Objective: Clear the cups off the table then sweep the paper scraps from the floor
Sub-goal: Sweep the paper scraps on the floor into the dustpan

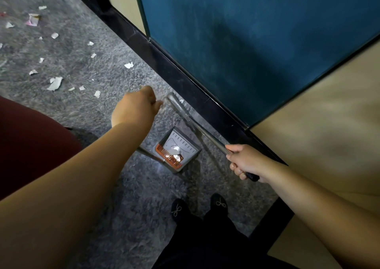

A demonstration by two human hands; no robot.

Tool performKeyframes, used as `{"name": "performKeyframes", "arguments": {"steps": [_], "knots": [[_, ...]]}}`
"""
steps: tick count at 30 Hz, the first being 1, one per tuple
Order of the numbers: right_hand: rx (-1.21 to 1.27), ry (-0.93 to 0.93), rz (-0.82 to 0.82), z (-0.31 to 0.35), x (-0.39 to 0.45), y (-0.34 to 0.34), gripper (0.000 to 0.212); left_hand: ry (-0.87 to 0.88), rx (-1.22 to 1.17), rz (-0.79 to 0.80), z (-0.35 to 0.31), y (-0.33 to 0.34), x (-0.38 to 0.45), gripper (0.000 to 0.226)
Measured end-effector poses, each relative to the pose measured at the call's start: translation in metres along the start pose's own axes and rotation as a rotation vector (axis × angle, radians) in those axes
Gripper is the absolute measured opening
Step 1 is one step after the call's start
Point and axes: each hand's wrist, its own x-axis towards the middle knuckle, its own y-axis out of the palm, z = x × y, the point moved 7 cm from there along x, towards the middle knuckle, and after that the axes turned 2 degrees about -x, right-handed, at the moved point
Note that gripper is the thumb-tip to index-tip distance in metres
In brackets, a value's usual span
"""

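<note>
Our right hand (243, 162) grips the broom handle (207, 137), while our left hand (136, 107) reaches for the dustpan handle (174, 102), fingers curled but seemingly grasping nothing. Scraps (54, 83) lie scattered on the floor (102, 73), well apart from the dustpan (177, 150). We should carry both over and sweep gently.

Left hand (135, 109) fingertips motion-blurred, grip unclear; broom head hidden; dustpan (176, 151) contents too small to identify.

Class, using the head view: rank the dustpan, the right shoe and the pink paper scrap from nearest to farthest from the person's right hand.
1. Dustpan, on the floor just left of the right hand.
2. Right shoe, below the hand.
3. Pink paper scrap, far up-left on the carpet.
</note>
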Motion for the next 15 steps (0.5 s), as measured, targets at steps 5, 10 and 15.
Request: {"name": "performKeyframes", "arguments": {"steps": [5, 10, 15], "knots": [[-0.001, -0.038, -0.043, 0.027, 0.009, 0.001, 0.05, -0.033, -0.003, -0.061, 0.025, -0.023, 0.005, 0.026], [-0.02, -0.051, -0.061, 0.065, 0.036, -0.002, 0.05, -0.008, -0.001, -0.103, 0.036, -0.041, 0.031, 0.027], [-0.073, -0.066, -0.047, 0.12, 0.084, -0.019, 0.051, -0.035, 0.02, -0.106, 0.042, -0.05, 0.086, 0.027]]}}
